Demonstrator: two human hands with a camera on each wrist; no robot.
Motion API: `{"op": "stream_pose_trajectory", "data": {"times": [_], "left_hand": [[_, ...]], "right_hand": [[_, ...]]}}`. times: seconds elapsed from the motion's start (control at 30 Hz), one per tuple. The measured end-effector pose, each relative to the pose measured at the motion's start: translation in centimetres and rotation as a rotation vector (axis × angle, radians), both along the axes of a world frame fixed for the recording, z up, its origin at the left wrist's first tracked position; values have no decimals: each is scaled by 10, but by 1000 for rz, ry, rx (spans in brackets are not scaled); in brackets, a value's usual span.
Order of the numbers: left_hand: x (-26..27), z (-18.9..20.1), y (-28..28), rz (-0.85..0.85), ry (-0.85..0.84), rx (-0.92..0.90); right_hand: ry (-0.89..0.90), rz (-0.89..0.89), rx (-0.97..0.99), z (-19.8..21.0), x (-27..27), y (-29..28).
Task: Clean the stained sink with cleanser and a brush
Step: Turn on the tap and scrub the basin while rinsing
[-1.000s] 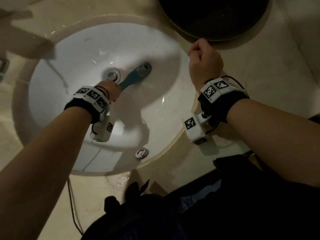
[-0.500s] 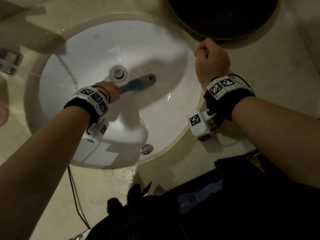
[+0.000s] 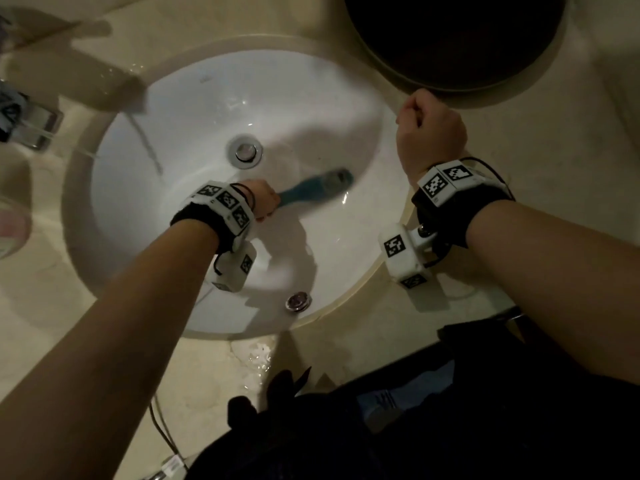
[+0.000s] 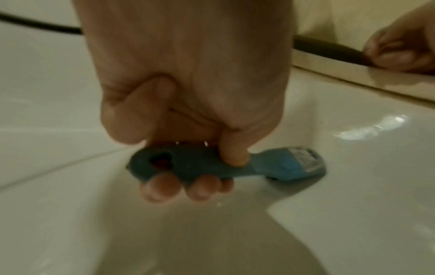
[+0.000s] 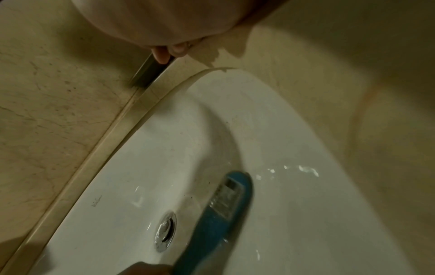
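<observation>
sink (image 3: 166, 188) scrubbing wants firm overlapping strokes: left hand (image 3: 265, 199) fingers wrap the brush (image 3: 313, 188) (right hand (image 3: 429, 133) fisted, empty).

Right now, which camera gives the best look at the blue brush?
The left wrist view: the brush fills the middle, its whole handle gripped by the left hand. The head view shows it small and blurred in the sink. The right wrist view shows its head and part of the handle.
</observation>
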State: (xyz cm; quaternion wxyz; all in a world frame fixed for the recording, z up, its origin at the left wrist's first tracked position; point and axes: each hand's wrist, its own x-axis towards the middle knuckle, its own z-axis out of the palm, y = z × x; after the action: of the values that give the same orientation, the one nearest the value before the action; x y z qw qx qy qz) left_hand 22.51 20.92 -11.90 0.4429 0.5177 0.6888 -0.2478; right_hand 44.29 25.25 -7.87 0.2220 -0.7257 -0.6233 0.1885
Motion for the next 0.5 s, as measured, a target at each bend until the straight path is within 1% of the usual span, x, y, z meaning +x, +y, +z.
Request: {"op": "stream_pose_trajectory", "data": {"times": [0.1, 0.17, 0.27, 0.3, 0.37, 0.4, 0.47, 0.5], "left_hand": [[-17, -5, 9, 44, 147, 149], [-33, -2, 9, 73, 254, 245], [-52, -4, 8, 70, 303, 278], [-56, -3, 9, 127, 274, 265], [-55, 7, 7, 299, 125, 220], [-50, 13, 5, 337, 61, 173], [-36, 23, -3, 327, -47, 72], [-29, 25, -8, 273, -112, 28]], "right_hand": [[7, -5, 3, -2, 0, 1], [15, -7, 8, -2, -1, 1], [14, -9, -2, 1, -1, 1], [11, -7, -10, 2, -2, 0], [13, -1, -18, 3, -2, 0], [12, 0, -21, 3, -1, 0], [4, 8, -29, 3, -1, -1], [0, 14, -32, 2, -1, -1]]}}
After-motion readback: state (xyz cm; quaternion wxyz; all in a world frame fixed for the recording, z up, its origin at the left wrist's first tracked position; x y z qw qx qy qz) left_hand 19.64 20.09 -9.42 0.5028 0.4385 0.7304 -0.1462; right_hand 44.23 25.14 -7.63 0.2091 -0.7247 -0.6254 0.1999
